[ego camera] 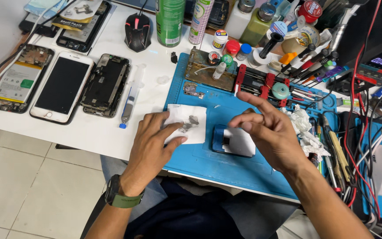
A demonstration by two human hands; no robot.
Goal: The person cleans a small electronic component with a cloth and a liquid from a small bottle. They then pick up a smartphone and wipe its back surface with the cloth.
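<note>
A square white paper tissue, smudged grey at its middle, lies at frame centre on the blue silicone work mat. The left hand presses flat on its left edge, fingers spread, gripping nothing. The right hand hovers loosely open, empty, above a small blue-edged phone part. At upper left lie three phones: one white-fronted, two opened. A tall green spray can with a white label stands at top centre.
</note>
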